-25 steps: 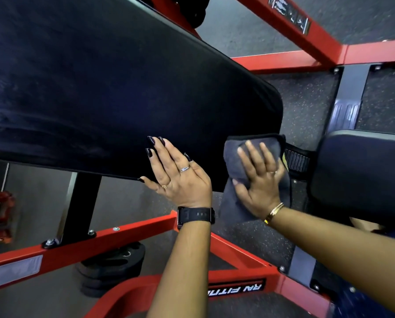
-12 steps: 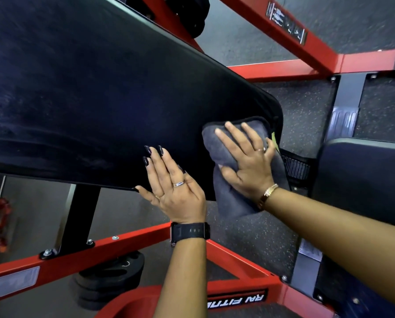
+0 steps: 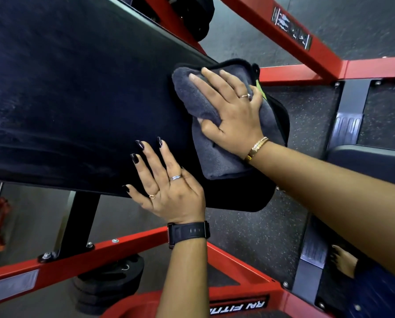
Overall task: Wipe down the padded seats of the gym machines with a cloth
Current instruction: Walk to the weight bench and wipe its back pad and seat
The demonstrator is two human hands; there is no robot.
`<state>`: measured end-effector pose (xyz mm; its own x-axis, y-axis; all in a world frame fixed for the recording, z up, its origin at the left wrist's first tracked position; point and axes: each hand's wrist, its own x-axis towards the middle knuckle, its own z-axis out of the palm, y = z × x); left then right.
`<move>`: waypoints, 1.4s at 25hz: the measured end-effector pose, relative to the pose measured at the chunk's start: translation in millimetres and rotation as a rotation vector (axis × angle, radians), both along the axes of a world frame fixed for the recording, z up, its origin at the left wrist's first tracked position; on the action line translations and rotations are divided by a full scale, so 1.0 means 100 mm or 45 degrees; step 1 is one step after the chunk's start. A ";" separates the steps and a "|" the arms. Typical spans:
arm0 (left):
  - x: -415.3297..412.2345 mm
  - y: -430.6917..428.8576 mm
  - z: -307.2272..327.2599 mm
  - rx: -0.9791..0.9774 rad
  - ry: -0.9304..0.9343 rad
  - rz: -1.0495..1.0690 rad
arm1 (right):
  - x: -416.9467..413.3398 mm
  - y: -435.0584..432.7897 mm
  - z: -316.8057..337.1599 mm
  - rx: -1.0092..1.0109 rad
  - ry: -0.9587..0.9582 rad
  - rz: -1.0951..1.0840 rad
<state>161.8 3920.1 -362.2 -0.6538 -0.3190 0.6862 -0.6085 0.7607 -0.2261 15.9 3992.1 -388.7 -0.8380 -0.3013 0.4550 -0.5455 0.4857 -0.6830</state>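
A long black padded bench [image 3: 72,97] slopes across the view from the upper left to the lower right. On its lower end lies a folded grey cloth [image 3: 217,157]. My right hand [image 3: 235,115] presses flat on the cloth, fingers straight and spread, thumb tucked against a fold. My left hand [image 3: 169,189] rests flat on the pad just left of the cloth, near the pad's front edge, fingers straight.
The red steel frame [image 3: 290,31] of the machine runs behind and below the bench. A second dark pad [image 3: 371,164] sits at the right. Black weight plates [image 3: 109,285] lie on the grey speckled floor under the bench. A bare foot [image 3: 343,262] stands at lower right.
My right hand has slid the cloth up and to the left, from the pad's lower tip onto its surface. My left hand has stayed in place on the pad.
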 end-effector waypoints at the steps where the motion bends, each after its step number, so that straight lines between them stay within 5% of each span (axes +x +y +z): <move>1: -0.01 -0.01 0.00 0.004 0.003 -0.001 | 0.04 0.04 -0.09 -0.004 0.006 -0.011; 22: 0.08 0.16 -0.34 0.077 -0.044 -0.054 | 0.00 0.23 -0.60 0.000 0.132 -0.050; 35: 0.08 0.17 -0.37 0.052 -0.042 -0.029 | 0.68 0.57 -1.21 -0.038 -0.291 -0.181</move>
<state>169.7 3936.7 -398.9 -0.6830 -0.3313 0.6509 -0.5838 0.7832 -0.2140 84.2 4049.1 -509.2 -0.9529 -0.1626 0.2560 -0.3032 0.5241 -0.7959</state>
